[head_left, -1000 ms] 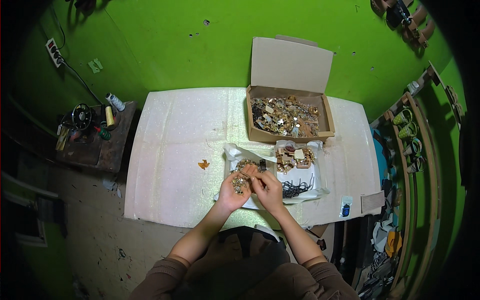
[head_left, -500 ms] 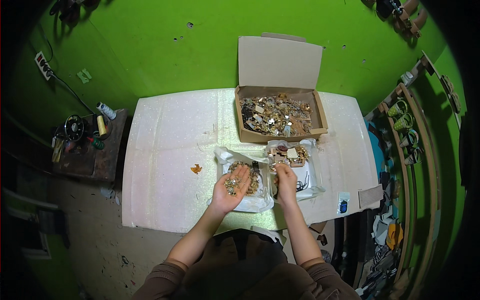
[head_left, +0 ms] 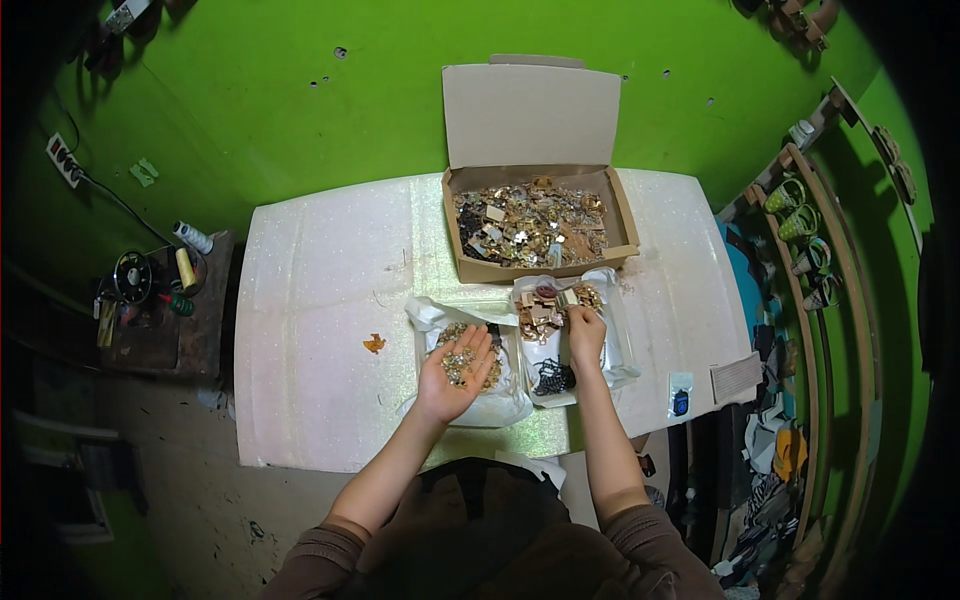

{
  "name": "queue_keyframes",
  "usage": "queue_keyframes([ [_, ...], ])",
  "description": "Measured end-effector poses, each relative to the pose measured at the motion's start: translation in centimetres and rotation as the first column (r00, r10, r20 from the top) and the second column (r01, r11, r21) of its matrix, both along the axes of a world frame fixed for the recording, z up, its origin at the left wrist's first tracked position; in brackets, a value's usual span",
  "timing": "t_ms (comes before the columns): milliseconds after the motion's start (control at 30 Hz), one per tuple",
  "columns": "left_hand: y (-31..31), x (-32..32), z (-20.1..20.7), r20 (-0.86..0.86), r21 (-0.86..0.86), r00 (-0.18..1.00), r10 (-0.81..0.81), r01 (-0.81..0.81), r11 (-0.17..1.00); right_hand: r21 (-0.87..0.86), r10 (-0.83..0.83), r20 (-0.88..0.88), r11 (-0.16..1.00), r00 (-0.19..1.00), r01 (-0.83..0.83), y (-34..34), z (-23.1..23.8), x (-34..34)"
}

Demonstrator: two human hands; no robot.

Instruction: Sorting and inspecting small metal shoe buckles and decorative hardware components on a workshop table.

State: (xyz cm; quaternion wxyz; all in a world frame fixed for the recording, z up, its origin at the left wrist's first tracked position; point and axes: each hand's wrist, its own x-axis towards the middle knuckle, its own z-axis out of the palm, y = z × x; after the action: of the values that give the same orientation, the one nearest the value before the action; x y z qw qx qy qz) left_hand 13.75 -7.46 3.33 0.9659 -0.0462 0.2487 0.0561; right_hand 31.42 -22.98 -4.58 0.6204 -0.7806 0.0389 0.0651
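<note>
My left hand point(head_left: 448, 397) is palm up with its fingers stretched out, and a small heap of shiny metal pieces point(head_left: 458, 367) rests on the palm. Beneath it stands a tray lined with white paper point(head_left: 485, 413), holding more small gold and dark pieces. Over a second paper-lined tray point(head_left: 626, 368), to the right, my right hand point(head_left: 588, 340) has its fingertips pinched together. Whatever lies between them is too small to make out. Gold and tan ornaments point(head_left: 538, 318) fill that tray's far part, and black beaded strands point(head_left: 553, 377) lie nearer me.
Behind the trays an open cardboard box point(head_left: 545, 270) is heaped with metal trims. An orange scrap point(head_left: 374, 343) lies to the left on the white table point(head_left: 310, 300). A small packet point(head_left: 680, 397) and a ribbed card point(head_left: 735, 377) sit near the right edge. Thread spools point(head_left: 192, 237) stand on a side bench.
My right hand has moved toward the far right of its tray, uncovering the black strands. My left hand stays over the left tray with pieces on its palm. The whole view has shifted slightly.
</note>
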Motion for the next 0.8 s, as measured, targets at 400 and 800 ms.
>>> queue_keyframes([
  [400, 0.0, -0.8, -0.5, 0.055, 0.01, 0.998, 0.044, -0.044, 0.999, -0.119, 0.538, 0.248, 0.843, 0.806, -0.525, 2.8, 10.2, -8.2],
  [800, -0.4, -2.1, -1.0, 0.174, 0.09, 0.983, 0.058, -0.074, 0.993, -0.485, 0.916, 0.291, 0.391, 0.277, -0.782, 3.7, 11.9, -12.3],
])
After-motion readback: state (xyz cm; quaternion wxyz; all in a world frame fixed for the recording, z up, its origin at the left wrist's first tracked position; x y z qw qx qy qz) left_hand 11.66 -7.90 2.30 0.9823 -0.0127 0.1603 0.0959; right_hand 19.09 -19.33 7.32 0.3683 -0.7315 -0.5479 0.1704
